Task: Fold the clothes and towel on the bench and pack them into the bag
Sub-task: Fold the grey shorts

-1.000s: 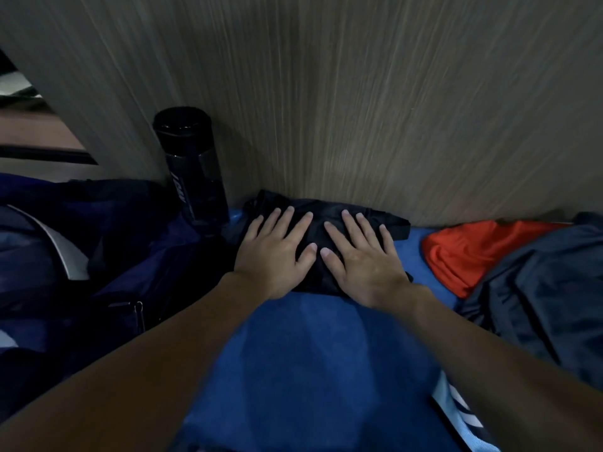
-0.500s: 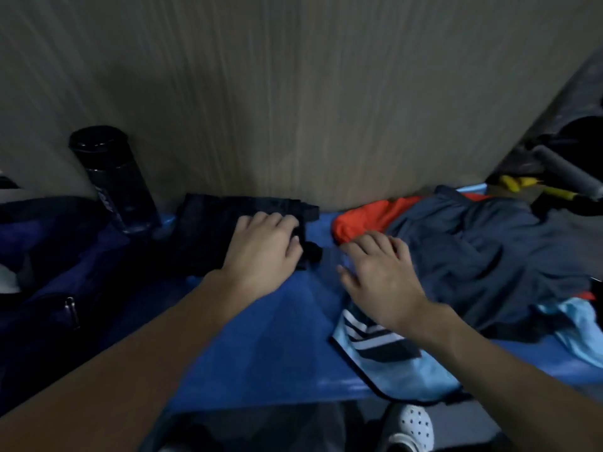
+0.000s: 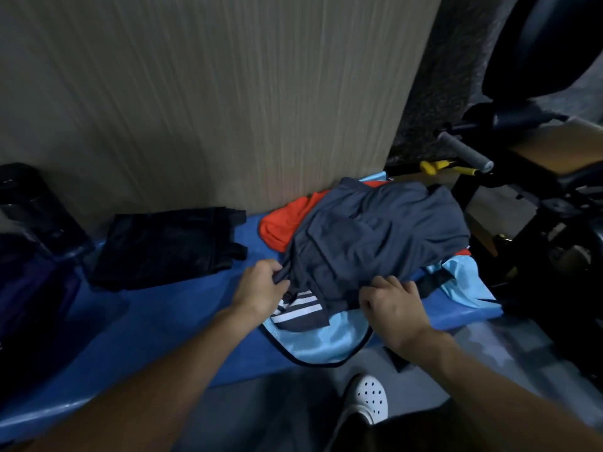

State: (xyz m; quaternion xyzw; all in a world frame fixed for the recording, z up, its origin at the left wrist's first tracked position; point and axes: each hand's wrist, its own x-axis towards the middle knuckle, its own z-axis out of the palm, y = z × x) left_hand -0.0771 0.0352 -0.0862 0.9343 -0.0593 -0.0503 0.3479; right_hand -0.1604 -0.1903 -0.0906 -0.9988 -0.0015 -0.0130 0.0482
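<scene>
Your left hand (image 3: 261,288) is over the middle of the blue bench (image 3: 156,321). Its fingers are curled and, with the thumb, they pinch the near left edge of the slate-blue garment (image 3: 375,236). Your right hand (image 3: 394,308) is at the bench's front edge towards its right end, knuckles up, with its fingers bent down over the same garment's near hem and gripping it. The fingertips are tucked under the cloth, so you cannot see how deep the hold goes.

That garment lies crumpled on the right half of the bench, on top of the pile there. An orange-red garment (image 3: 284,226) shows from under it at the back of the bench, against the wood-grain panel (image 3: 212,93). A light blue garment with dark trim (image 3: 323,344) is spread beneath it and hangs over the bench's front edge. A dark piece with white stripes (image 3: 300,308) shows between your hands.

On the left half of the bench a black garment (image 3: 169,246) lies folded flat, apart from the pile. At the bench's left end stands a black bottle (image 3: 36,207), with the dark navy bag (image 3: 29,288) just in front of it; the picture is too dark there to tell whether the bag is open.

Below the bench's front edge is a white perforated shoe (image 3: 368,399). Beyond the bench's right end is a black exercise frame with a grey handle (image 3: 463,151).
</scene>
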